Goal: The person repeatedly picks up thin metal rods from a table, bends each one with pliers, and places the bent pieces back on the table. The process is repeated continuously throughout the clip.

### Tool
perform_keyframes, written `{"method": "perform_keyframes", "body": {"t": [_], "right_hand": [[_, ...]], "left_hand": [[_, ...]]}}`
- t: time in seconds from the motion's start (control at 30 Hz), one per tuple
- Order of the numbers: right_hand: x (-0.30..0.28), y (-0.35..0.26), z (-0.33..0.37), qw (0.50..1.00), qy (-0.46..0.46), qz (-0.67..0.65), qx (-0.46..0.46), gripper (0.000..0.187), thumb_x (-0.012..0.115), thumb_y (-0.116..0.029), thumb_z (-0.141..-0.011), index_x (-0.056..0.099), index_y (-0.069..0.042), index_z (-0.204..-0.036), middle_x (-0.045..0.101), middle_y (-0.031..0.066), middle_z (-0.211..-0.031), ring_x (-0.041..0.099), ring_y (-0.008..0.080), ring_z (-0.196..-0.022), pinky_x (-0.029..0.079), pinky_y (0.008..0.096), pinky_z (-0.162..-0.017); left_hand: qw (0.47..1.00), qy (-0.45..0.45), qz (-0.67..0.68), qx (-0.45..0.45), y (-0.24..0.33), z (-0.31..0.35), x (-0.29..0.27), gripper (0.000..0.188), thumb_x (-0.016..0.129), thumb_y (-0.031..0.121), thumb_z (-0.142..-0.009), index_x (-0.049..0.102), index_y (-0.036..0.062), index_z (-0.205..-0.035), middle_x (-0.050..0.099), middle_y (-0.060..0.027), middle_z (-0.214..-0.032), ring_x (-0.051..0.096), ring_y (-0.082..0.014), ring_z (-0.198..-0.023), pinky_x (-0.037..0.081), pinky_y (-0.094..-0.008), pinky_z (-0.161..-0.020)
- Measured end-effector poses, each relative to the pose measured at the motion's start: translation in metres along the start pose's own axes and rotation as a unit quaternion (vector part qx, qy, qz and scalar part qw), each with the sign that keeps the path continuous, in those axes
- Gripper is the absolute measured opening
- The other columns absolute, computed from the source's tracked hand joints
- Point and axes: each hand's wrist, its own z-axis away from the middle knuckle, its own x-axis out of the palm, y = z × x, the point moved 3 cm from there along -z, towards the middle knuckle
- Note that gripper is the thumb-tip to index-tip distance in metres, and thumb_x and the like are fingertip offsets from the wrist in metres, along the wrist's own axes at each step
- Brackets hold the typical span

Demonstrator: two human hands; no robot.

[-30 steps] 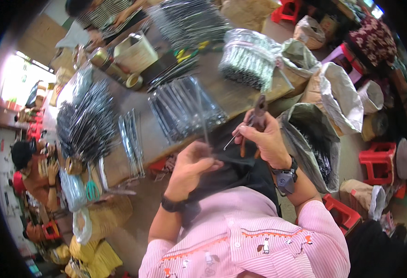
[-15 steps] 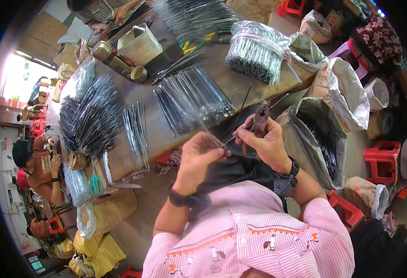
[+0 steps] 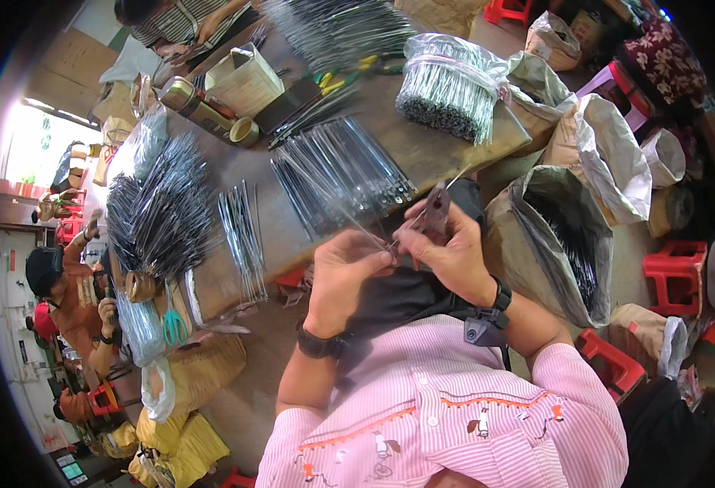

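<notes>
Close together over my lap, both my hands are at work with thin metal strips. My left hand point(image 3: 343, 264) pinches one thin metal strip point(image 3: 363, 231) between thumb and fingers, its upper part blurred. In my right hand point(image 3: 457, 259) is a pair of pliers point(image 3: 436, 213), jaws upward, and a second thin strip point(image 3: 456, 176) sticks out beyond it. The strips' ends come together between my fingertips; how they join is hidden. Just ahead on the table lies a wide row of metal strips point(image 3: 341, 167), with a small group of strips point(image 3: 242, 236) to its left.
The wooden table point(image 3: 219, 167) bears a heap of dark strips point(image 3: 162, 203), a wrapped bundle point(image 3: 447, 93), an open carton point(image 3: 243, 79) and teal scissors point(image 3: 175, 327). At right stand an open sack of strips point(image 3: 524, 244) and a red stool point(image 3: 673, 276). Co-workers sit at left and far side.
My right hand has shifted slightly left and down, closer to my left hand, and the pliers have tilted left. At the left, a co-worker's arm has risen.
</notes>
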Motion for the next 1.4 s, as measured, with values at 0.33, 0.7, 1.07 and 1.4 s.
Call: {"method": "perform_keyframes", "body": {"t": [0.33, 0.7, 1.07, 1.4], "right_hand": [[-0.026, -0.004, -0.014, 0.993, 0.01, -0.007, 0.113, 0.021, 0.064, -0.005, -0.089, 0.061, 0.003, -0.107, 0.069, 0.0126, -0.089, 0.064, 0.0126, -0.072, 0.051, 0.0245, -0.064], [-0.036, 0.008, -0.012, 0.983, 0.027, -0.054, 0.175, 0.021, 0.071, -0.01, -0.086, 0.061, 0.001, -0.101, 0.068, 0.012, -0.088, 0.065, 0.0135, -0.069, 0.054, 0.0269, -0.063], [-0.037, 0.012, -0.006, 0.993, 0.014, 0.037, 0.111, 0.02, 0.066, -0.014, -0.09, 0.064, 0.003, -0.099, 0.069, 0.0104, -0.089, 0.064, 0.012, -0.074, 0.052, 0.0251, -0.066], [-0.072, 0.023, 0.015, 0.88, -0.037, -0.359, 0.31, 0.038, 0.047, -0.031, -0.09, 0.056, -0.001, -0.11, 0.06, 0.0262, -0.118, 0.066, 0.0339, -0.093, 0.058, 0.0357, -0.065]], "left_hand": [[0.988, -0.089, -0.108, -0.069, -0.01, 0.007, 0.016, 0.025, 0.061, -0.006, -0.083, 0.053, -0.0029, -0.106, 0.06, -0.0064, -0.09, 0.068, -0.0174, -0.082, 0.056, -0.026, -0.066], [0.987, -0.12, 0.027, -0.102, 0.0, 0.012, 0.034, 0.018, 0.055, 0.009, -0.093, 0.052, -0.0014, -0.108, 0.057, -0.0089, -0.097, 0.063, -0.0173, -0.086, 0.052, -0.0287, -0.075], [0.985, -0.045, 0.11, -0.126, -0.035, -0.008, 0.021, 0.016, 0.068, 0.011, -0.088, 0.056, 0.0059, -0.098, 0.056, 0.0008, -0.078, 0.048, -0.0067, -0.056, 0.031, -0.0185, -0.046], [0.998, 0.002, -0.053, -0.016, -0.02, -0.003, 0.026, 0.018, 0.064, 0.003, -0.089, 0.067, 0.0019, -0.107, 0.061, 0.0014, -0.078, 0.048, -0.0024, -0.056, 0.037, -0.0168, -0.046]]}}
